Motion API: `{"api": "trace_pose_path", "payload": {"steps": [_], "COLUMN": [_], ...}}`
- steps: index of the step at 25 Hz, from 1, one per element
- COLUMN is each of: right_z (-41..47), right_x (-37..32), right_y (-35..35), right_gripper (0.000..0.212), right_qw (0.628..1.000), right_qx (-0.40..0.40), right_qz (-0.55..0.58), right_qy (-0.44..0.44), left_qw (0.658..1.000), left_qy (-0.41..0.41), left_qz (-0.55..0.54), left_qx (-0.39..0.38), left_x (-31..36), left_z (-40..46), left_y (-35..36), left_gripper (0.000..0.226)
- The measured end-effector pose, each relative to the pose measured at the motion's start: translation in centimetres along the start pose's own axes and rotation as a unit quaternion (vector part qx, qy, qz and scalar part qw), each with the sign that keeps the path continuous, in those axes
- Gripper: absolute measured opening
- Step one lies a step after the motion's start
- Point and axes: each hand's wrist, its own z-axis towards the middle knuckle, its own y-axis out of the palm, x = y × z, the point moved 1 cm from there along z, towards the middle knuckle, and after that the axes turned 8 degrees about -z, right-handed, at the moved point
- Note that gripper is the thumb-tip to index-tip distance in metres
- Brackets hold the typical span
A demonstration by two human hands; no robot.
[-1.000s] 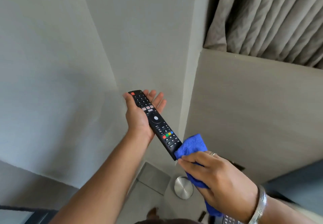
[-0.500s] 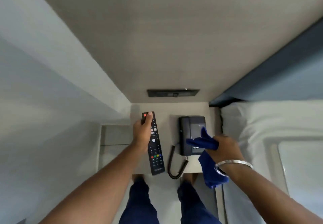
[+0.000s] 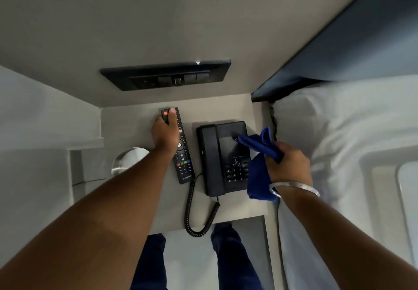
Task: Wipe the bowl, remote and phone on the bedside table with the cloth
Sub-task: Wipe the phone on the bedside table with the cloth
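A black remote (image 3: 183,163) lies lengthwise on the grey bedside table (image 3: 126,122). My left hand (image 3: 165,132) rests on its far half, thumb on top near the red button. To its right stands a black desk phone (image 3: 220,158) with its handset on the cradle. My right hand (image 3: 287,164) grips a blue cloth (image 3: 260,154) above the phone's right side; the cloth hangs over part of the keypad. A silver bowl (image 3: 129,159) sits at the table's left edge, partly hidden by my left forearm.
The phone's coiled cord (image 3: 192,217) loops over the table's near edge. A black switch panel (image 3: 167,76) is on the wall behind. A bed with white pillows (image 3: 339,142) borders the table on the right. My legs stand below the table.
The remote went from raised in my left hand, with the cloth at its end, down onto the table. My right hand carried the cloth over the phone. The view tilted down.
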Motion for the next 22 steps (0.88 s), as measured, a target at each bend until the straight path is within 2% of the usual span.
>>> {"api": "trace_pose_path", "payload": {"steps": [3, 5, 8, 10, 12, 14, 15, 17, 18, 20, 22], "right_z": [1.3, 2.1, 2.6, 2.6, 2.6, 3.2, 3.7, 4.6, 4.8, 4.9, 4.9], "right_x": [0.0, -0.8, -2.3, -2.3, -1.7, -0.7, -0.5, -0.8, -1.4, -2.5, -2.8], "right_y": [0.3, 1.0, 3.6, 5.1, 5.2, 5.0, 5.1, 6.1, 6.9, 8.6, 9.7], "right_gripper": [0.033, 0.039, 0.055, 0.065, 0.066, 0.06, 0.058, 0.066, 0.075, 0.086, 0.086], "right_qw": [0.998, 0.994, 0.984, 0.978, 0.973, 0.957, 0.945, 0.928, 0.92, 0.91, 0.913], "right_qx": [0.051, 0.07, -0.004, -0.049, -0.041, 0.011, 0.031, 0.008, -0.017, -0.036, -0.027], "right_qz": [-0.03, -0.053, -0.105, -0.1, -0.062, -0.097, -0.13, -0.175, -0.194, -0.222, -0.212], "right_qy": [-0.032, -0.069, -0.146, -0.175, -0.218, -0.275, -0.299, -0.33, -0.341, -0.347, -0.347], "left_qw": [0.997, 0.99, 0.987, 0.983, 0.966, 0.939, 0.926, 0.918, 0.918, 0.912, 0.907], "left_qy": [0.039, 0.081, 0.083, 0.086, 0.187, 0.315, 0.349, 0.35, 0.336, 0.318, 0.317], "left_qz": [0.055, 0.107, 0.14, 0.157, 0.165, 0.139, 0.131, 0.138, 0.156, 0.222, 0.247], "left_qx": [0.036, 0.032, 0.013, 0.047, 0.067, -0.001, -0.054, -0.128, -0.14, -0.133, -0.121], "left_x": [-0.7, -1.0, -1.1, -0.6, 0.4, 1.8, 2.6, 3.8, 4.1, 3.6, 2.9], "left_z": [-0.3, -0.3, -0.2, -0.8, -2.5, -5.0, -6.0, -7.3, -7.6, -7.6, -7.5], "left_y": [0.0, -0.2, -1.1, -1.8, -1.7, -0.2, 0.9, 3.4, 4.4, 5.3, 5.4], "left_gripper": [0.049, 0.047, 0.041, 0.041, 0.031, 0.024, 0.025, 0.032, 0.036, 0.042, 0.051]}}
